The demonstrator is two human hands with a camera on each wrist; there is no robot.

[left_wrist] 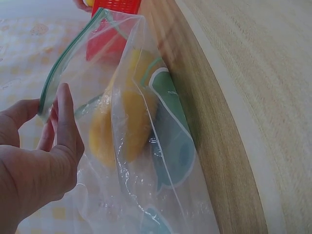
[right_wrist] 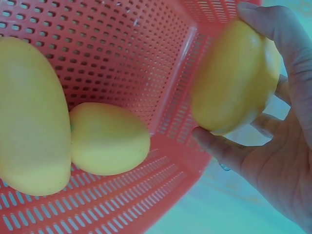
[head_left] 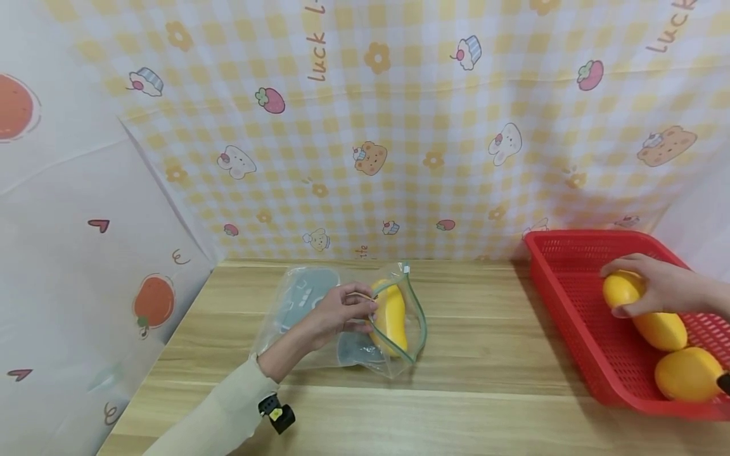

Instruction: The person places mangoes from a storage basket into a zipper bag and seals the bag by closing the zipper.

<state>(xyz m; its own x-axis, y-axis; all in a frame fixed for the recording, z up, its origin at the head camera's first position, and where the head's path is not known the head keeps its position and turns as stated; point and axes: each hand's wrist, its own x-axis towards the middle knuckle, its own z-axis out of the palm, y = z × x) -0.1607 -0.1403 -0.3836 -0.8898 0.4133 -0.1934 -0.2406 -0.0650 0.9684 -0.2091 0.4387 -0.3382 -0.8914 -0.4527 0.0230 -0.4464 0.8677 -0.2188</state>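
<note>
**Bag held open at the left, a mango gripped over the basket at the right**

From the head view, the left hand (head_left: 342,311) pinches the green-edged rim of a clear zip bag (head_left: 319,329) lying on the wooden tabletop (head_left: 473,342), with one yellow mango in the bag (head_left: 390,318) near its mouth. At the far right, the right hand (head_left: 661,288) curls its fingers round a gripped mango (head_left: 621,291) above the red basket (head_left: 564,304), where two more mangoes (head_left: 661,330) lie toward the near end.

The left wrist view adds what the head view cannot: the thumb and fingers (left_wrist: 66,122) holding the rim apart, the fruit standing inside the plastic, and a teal printed shape on the bag's wall beside it.

The right wrist view shows the grip closely: the thumb under the fruit, the fingers (right_wrist: 287,58) wrapped over its top, and the held fruit lifted clear of the basket's perforated floor, well apart from the other two, which touch each other.
</note>
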